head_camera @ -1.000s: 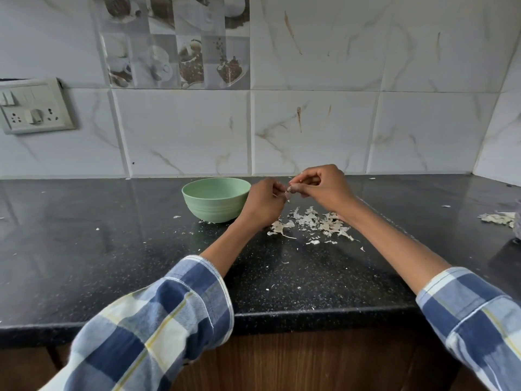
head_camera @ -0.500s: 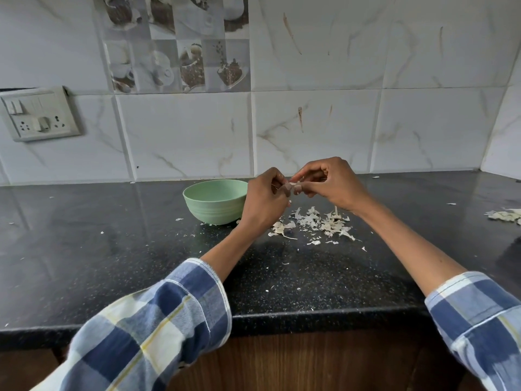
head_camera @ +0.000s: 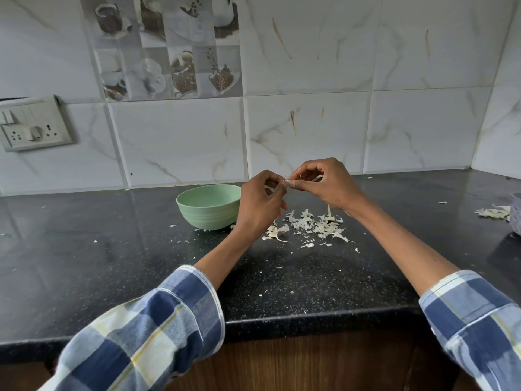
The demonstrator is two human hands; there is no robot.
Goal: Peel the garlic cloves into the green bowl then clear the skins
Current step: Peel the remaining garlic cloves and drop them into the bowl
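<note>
Both hands meet in the air just right of the bowl (head_camera: 208, 206), above the skins (head_camera: 307, 225). The left hand (head_camera: 260, 203) and right hand (head_camera: 328, 183) each pinch the same clove (head_camera: 287, 181) at the fingertips; little of it shows. To peel well, I judge the left should hold firm while the right tears skin away, then drop the clove in the bowl. The bowl is smooth, ribbed, pale green; the skins are papery flakes on speckled black counter (head_camera: 112, 263).
</note>
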